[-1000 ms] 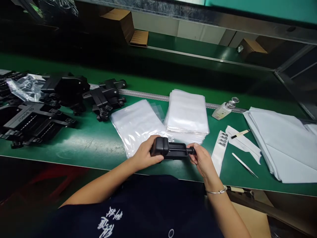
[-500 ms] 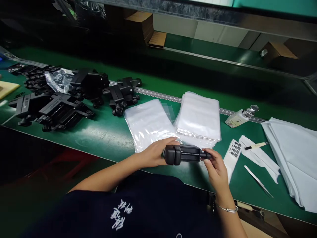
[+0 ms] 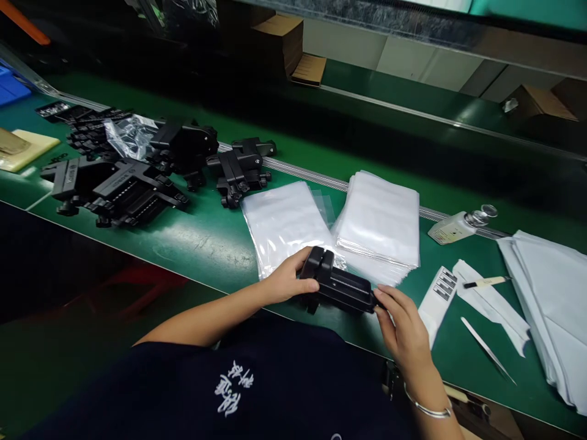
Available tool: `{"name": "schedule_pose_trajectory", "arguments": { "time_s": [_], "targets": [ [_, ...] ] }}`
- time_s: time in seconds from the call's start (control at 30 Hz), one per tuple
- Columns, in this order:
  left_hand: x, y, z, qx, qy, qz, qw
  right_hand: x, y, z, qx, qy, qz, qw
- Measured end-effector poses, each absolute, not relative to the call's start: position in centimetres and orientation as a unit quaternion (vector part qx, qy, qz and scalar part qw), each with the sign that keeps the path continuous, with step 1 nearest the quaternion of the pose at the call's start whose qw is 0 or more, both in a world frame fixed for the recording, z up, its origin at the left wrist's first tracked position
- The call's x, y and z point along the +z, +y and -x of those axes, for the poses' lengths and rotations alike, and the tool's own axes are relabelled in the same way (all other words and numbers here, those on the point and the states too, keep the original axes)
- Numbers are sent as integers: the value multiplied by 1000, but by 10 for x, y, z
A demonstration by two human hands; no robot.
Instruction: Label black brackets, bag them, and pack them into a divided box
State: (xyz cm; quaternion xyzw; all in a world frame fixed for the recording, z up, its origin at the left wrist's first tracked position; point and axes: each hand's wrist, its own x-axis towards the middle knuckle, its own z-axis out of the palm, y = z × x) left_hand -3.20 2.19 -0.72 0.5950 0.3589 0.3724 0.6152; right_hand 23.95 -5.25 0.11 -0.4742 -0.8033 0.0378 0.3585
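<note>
Between my two hands is a black plastic clamp-like device (image 3: pixel 345 288) with a long grooved body, held above the bench edge. My left hand (image 3: pixel 290 278) is closed around its wider, blocky end, thumb on the near side. The fingers of my right hand (image 3: pixel 406 321) pinch the narrow end, where a small knob is mostly hidden. Just beyond the device lie clear plastic bags (image 3: pixel 287 223) and a thick stack of similar bags (image 3: pixel 378 220).
Several similar black devices (image 3: pixel 123 189) are piled at the left. On the right are a pump bottle (image 3: pixel 454 227), a label strip (image 3: pixel 438 305), a thin-bladed knife (image 3: pixel 486 282), tweezers (image 3: pixel 488 349) and folded white sheets (image 3: pixel 550 293). A metal shelf edge (image 3: pixel 389 36) crosses overhead.
The device has turned in my hands, so its grooved body now slopes down to the right and shows a different face. My left thumb has come over its near side. The view has shifted slightly.
</note>
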Motion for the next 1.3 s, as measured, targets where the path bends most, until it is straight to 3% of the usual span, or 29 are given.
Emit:
{"name": "schedule_pose_trajectory", "arguments": {
  "time_s": [0.13,0.2,0.3,0.4,0.5,0.63,0.8,1.03,1.3],
  "targets": [
    [-12,18,30,414,374,-507,658,7,-50,-236,-37,-846,413,335],
    [-11,17,33,408,380,-532,637,8,-50,-233,10,-827,424,369],
    [-3,17,43,382,395,-617,563,11,-49,-225,257,-704,522,406],
    [4,19,52,330,354,-735,475,13,-42,-219,570,-474,559,371],
    [4,20,57,326,279,-796,427,10,-35,-218,713,-334,508,349],
    [-9,18,54,395,390,-695,458,2,-37,-216,671,-337,505,426],
    [-15,20,34,454,439,-470,617,-10,-43,-205,505,-462,539,491],
    [-15,23,16,444,425,-437,656,-11,-35,-197,529,-361,552,534],
    [-10,27,18,432,429,-412,678,-18,-34,-204,547,-373,558,501]
  ]
}}
